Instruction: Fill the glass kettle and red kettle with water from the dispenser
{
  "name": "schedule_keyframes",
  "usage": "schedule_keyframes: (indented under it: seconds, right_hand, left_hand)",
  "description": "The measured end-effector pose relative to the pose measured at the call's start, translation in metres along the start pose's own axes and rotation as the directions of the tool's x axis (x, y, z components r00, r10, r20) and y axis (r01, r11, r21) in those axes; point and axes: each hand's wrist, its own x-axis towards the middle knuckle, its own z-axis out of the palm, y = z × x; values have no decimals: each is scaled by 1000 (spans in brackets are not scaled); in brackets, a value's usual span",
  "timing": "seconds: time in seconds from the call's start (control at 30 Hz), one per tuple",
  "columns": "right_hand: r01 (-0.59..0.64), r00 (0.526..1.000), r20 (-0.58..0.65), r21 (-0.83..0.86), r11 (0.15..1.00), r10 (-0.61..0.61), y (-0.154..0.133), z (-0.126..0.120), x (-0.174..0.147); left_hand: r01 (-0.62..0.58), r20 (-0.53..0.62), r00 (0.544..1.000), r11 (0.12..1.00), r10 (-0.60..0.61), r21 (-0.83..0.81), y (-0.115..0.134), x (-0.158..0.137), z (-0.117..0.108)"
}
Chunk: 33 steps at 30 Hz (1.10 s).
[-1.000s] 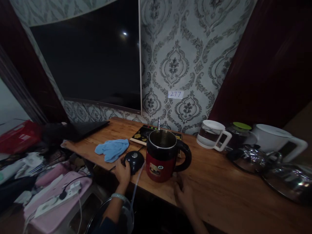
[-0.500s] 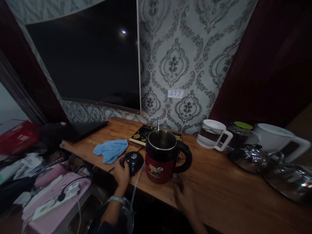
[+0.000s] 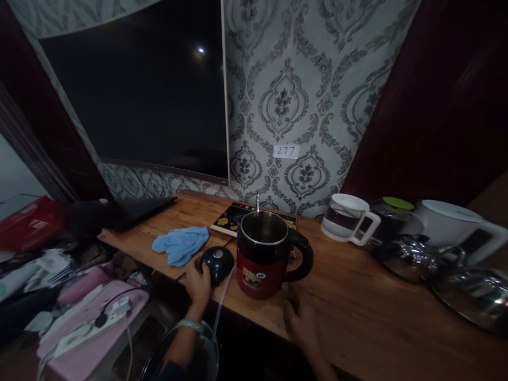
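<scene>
My left hand grips the left side of a black dome-shaped device with a round silver button on top, thumb against its edge. Directly right of the device stands a red and black electric kettle, upright with its mouth uncovered and its handle to the right. A shiny metal tube rises at the kettle's back rim; its lower end is hidden. My right hand rests at the table's front edge below the kettle handle, holding nothing, fingers loosely bent and apart. A clear hose hangs between device and kettle.
A hot plate lies behind the kettle and a blue cloth to the left. On the right stand a glass jug, a white pitcher and metal kettles. Below the edge sit a clear bucket and a power strip.
</scene>
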Motion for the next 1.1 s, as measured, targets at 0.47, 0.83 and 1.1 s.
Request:
schedule_keyframes:
  seconds: [0.47, 0.83, 1.1]
  right_hand:
    - [-14, 1000, 0, 2, 1000, 14, 7, 3, 0]
    - [10, 1000, -24, 14, 1000, -10, 5, 4, 0]
    - [29, 999, -32, -1, 1000, -29, 5, 3, 0]
  left_hand:
    - [-9, 14, 1000, 1000, 8, 26, 6, 0, -3]
    - [-60, -25, 998, 998, 60, -5, 3, 0, -2]
    - [-68, -7, 998, 997, 68, 48, 9, -1, -6]
